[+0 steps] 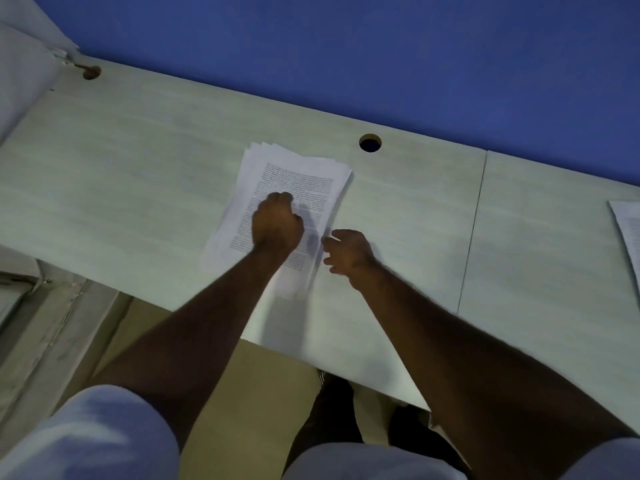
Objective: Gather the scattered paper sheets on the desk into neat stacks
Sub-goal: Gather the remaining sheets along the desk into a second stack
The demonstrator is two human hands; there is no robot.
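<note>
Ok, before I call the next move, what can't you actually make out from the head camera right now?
- Printed white paper stack: the text is too small to read, and the left hand covers its middle.
- Second white printed sheet: cut off by the right frame edge.
- Right hand: motion-blurred beside the stack; contact with the paper is unclear.
- Near edge of the pale wood-grain desk: partly hidden by both forearms.

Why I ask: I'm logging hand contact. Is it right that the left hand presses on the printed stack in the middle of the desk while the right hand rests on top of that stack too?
Not quite. In the head view the left hand presses on the printed stack, but the right hand is beside its right edge, over the bare desk, not on top.
</note>
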